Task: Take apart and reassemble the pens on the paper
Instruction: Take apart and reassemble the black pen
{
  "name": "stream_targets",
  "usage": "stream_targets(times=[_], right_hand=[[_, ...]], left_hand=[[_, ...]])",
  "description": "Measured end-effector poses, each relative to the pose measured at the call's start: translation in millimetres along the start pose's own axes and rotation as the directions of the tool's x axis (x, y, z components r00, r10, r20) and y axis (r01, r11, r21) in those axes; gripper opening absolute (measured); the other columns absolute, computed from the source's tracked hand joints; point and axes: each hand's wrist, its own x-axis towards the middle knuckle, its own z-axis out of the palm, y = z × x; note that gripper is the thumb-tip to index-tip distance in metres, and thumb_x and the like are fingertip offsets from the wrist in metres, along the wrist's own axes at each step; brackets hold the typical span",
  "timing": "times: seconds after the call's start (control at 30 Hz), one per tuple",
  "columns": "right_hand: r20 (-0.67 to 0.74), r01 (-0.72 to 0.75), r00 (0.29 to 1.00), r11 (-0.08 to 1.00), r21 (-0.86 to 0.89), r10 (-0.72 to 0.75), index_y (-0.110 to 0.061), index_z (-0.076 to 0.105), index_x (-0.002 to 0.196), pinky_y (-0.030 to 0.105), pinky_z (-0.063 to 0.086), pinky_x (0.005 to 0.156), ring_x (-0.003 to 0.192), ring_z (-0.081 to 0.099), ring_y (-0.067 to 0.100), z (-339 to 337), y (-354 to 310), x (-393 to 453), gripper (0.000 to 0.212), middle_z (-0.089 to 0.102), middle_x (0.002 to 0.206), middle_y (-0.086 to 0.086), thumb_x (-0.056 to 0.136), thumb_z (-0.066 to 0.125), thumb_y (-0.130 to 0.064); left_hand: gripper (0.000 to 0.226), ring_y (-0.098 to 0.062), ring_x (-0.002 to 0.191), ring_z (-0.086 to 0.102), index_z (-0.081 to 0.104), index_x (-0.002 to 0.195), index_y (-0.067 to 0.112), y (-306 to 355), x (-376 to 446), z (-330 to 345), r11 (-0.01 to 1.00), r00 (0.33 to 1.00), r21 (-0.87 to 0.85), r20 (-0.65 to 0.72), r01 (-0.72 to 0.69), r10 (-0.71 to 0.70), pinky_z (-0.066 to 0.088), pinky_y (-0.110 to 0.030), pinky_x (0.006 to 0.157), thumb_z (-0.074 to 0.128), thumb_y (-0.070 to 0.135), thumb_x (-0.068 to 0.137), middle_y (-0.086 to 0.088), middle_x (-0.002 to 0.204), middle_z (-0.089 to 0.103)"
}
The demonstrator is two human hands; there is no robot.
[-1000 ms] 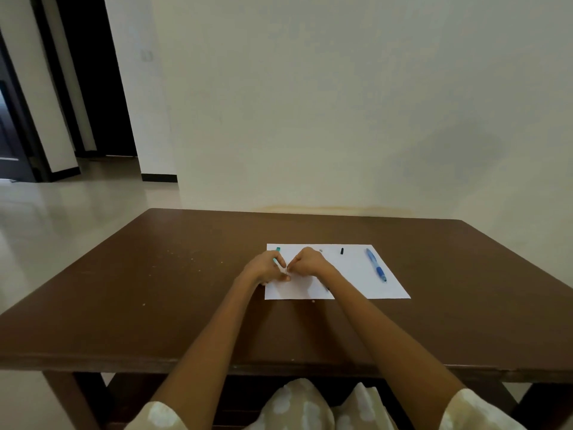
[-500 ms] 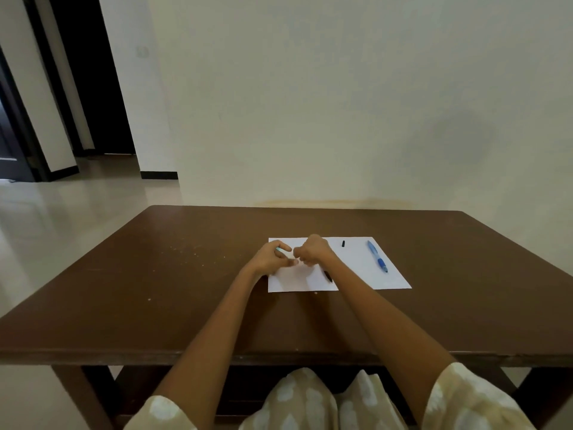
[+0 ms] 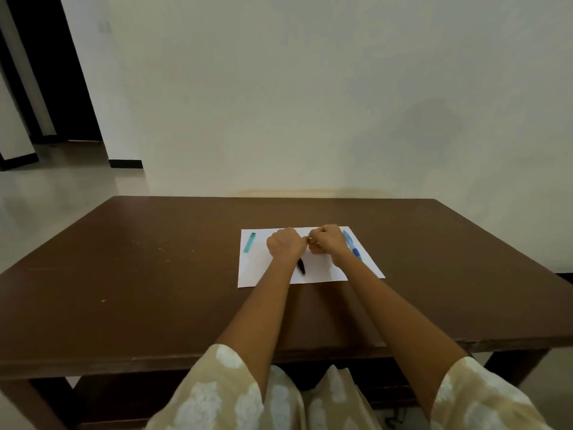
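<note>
A white sheet of paper (image 3: pixel 322 271) lies on the brown table. On its left part rests a teal pen barrel (image 3: pixel 249 242). A black pen piece (image 3: pixel 301 266) lies near the sheet's middle, just right of my left wrist. A blue pen (image 3: pixel 352 247) lies along the right side, partly behind my right hand. My left hand (image 3: pixel 285 246) and my right hand (image 3: pixel 329 240) are fisted close together over the paper, pinching a small pale pen part (image 3: pixel 309 240) between their fingertips. What that part is stays too small to tell.
The dark brown table (image 3: pixel 155 274) reaches to a cream wall at the back. Its front edge is near my lap. A doorway and tiled floor lie to the left.
The teal barrel has left my left hand and now lies on the paper's left part. Both hands have shifted right and meet on a small pale part. The camera has tilted down.
</note>
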Motion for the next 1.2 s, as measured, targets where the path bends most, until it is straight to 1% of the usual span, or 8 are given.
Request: stream_targets(times=[0.13, 0.27, 0.33, 0.4, 0.53, 0.8, 1.07, 1.2], right_hand=[[0.009, 0.004, 1.000, 0.998, 0.058, -0.004, 0.003, 0.063, 0.108, 0.031, 0.057, 0.085, 0.085, 0.066, 0.023, -7.0, 7.2, 2.6, 0.023, 0.068, 0.107, 0.020, 0.092, 0.056, -0.012], [0.016, 0.006, 1.000, 0.994, 0.110, -0.008, 0.004, 0.063, 0.112, 0.035, 0.056, 0.091, 0.087, 0.065, 0.022, -9.3, 3.2, 1.7, 0.027, 0.067, 0.108, 0.020, 0.093, 0.057, -0.014], [0.037, -0.002, 0.999, 0.982, 0.188, -0.005, 0.005, 0.062, 0.114, 0.035, 0.055, 0.091, 0.089, 0.064, 0.023, -9.5, -0.4, 1.2, 0.027, 0.066, 0.106, 0.020, 0.093, 0.058, -0.013], [0.067, -0.021, 0.998, 0.956, 0.294, 0.001, 0.005, 0.061, 0.114, 0.037, 0.054, 0.092, 0.090, 0.064, 0.025, -8.5, -5.1, 0.5, 0.028, 0.064, 0.103, 0.018, 0.092, 0.059, -0.012], [0.097, -0.034, 0.995, 0.855, 0.518, -0.020, 0.000, 0.062, 0.103, 0.035, 0.055, 0.088, 0.080, 0.064, 0.021, -3.4, -19.0, -4.6, 0.017, 0.066, 0.089, 0.012, 0.091, 0.061, -0.010], [0.045, 0.067, 0.993, 0.823, 0.564, -0.111, -0.005, 0.066, 0.093, 0.021, 0.059, 0.062, 0.066, 0.068, 0.016, 4.0, -39.4, -17.4, 0.008, 0.071, 0.080, 0.009, 0.090, 0.062, -0.010], [0.049, 0.095, 0.987, 0.793, 0.602, -0.156, -0.001, 0.066, 0.098, 0.023, 0.058, 0.063, 0.059, 0.066, 0.013, -6.8, -49.5, -20.4, 0.017, 0.071, 0.079, 0.006, 0.089, 0.065, -0.016], [0.052, 0.137, 0.979, 0.825, 0.548, -0.198, -0.001, 0.067, 0.097, 0.023, 0.059, 0.065, 0.066, 0.067, 0.016, -6.7, -51.1, -22.3, 0.018, 0.071, 0.081, 0.007, 0.088, 0.066, -0.015]], left_hand=[[0.029, -0.022, 0.098, 0.061, 0.059, 0.110, 0.012, -4.7, 5.6, -1.5, 0.999, 1.000, -0.021, 0.014, 0.028, -0.028, 0.043, -0.026, 0.073, 0.055, 0.031, 0.088, -0.007, 0.107, 0.065], [0.024, -0.025, 0.087, 0.067, 0.057, 0.100, 0.008, -10.0, 6.3, -13.7, 0.959, 0.989, -0.260, 0.120, 0.111, -0.082, 0.056, -0.031, 0.077, 0.056, 0.030, 0.088, -0.010, 0.094, 0.065], [0.019, -0.030, 0.086, 0.067, 0.051, 0.098, 0.006, -12.5, 6.7, -21.4, 0.844, 0.967, -0.497, 0.235, 0.204, -0.096, 0.057, -0.039, 0.080, 0.054, 0.022, 0.089, -0.014, 0.094, 0.066], [0.019, -0.032, 0.086, 0.066, 0.048, 0.105, 0.002, -15.9, 0.6, -31.8, 0.625, 0.938, -0.722, 0.344, 0.296, -0.046, 0.057, -0.042, 0.077, 0.051, 0.015, 0.091, -0.020, 0.101, 0.068], [0.022, -0.026, 0.078, 0.066, 0.054, 0.103, 0.000, -29.1, -11.1, -40.1, 0.484, 0.971, -0.859, 0.229, 0.166, 0.074, 0.057, -0.032, 0.062, 0.054, 0.020, 0.094, -0.019, 0.103, 0.069], [0.029, -0.024, 0.081, 0.068, 0.066, 0.112, 0.005, -38.1, -29.4, -35.8, 0.564, 0.965, -0.783, -0.225, -0.260, 0.133, 0.060, -0.039, 0.069, 0.062, 0.023, 0.088, -0.015, 0.098, 0.071], [0.030, -0.018, 0.068, 0.068, 0.068, 0.113, 0.018, -37.3, -34.6, -47.8, 0.708, 0.922, -0.606, -0.342, -0.363, 0.180, 0.056, -0.030, 0.065, 0.061, 0.032, 0.088, 0.000, 0.098, 0.073], [0.029, -0.018, 0.076, 0.067, 0.068, 0.112, 0.021, -40.0, -35.3, -50.8, 0.745, 0.908, -0.549, -0.376, -0.379, 0.184, 0.049, -0.026, 0.066, 0.062, 0.036, 0.087, 0.002, 0.097, 0.073]])
